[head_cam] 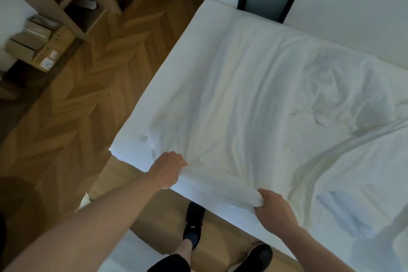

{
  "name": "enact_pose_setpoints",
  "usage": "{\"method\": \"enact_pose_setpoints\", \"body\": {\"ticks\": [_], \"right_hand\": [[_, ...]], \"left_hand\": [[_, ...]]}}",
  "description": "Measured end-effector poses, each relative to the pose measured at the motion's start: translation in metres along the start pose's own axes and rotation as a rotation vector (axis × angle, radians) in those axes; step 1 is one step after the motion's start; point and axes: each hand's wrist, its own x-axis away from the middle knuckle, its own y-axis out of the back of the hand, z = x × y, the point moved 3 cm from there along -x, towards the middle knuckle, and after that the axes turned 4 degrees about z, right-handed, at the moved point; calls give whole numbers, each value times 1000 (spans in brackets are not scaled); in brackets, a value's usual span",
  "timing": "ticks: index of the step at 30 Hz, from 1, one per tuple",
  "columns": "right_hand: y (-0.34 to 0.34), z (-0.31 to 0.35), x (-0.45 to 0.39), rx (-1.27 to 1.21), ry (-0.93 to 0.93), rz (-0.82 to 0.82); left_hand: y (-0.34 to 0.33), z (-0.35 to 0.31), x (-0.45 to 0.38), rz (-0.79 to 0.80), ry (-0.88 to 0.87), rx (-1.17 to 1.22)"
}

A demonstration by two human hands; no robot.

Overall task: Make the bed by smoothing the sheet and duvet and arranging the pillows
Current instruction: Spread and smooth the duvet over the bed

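While both arms reach forward and down, the left hand (pixel 169 169) and right hand (pixel 273 207) each grip a bunched fold of the white sheet (pixel 242 99) at the mattress's near edge. Its wrinkles run lengthwise away from the hands towards the far wall, so smoothing likely calls for a pull towards the person. Rumpled duvet (pixel 364 183) lies to the right.

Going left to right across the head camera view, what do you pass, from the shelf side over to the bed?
Cardboard boxes by the wooden shelf → herringbone floor → left hand gripping the sheet's edge → right hand gripping it → bunched duvet.
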Motion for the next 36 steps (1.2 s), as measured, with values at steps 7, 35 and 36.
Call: {"method": "enact_pose_setpoints", "body": {"ticks": [7,35,36], "right_hand": [[-10,-32,-1,166,-201,115],[-77,113,-48,-451,-194,121],[-81,116,-54,-447,-210,114]], "left_hand": [[-59,-20,-7,96,106,385],[-11,144,-6,-101,475,508],[-10,150,-19,-102,467,524]]}}
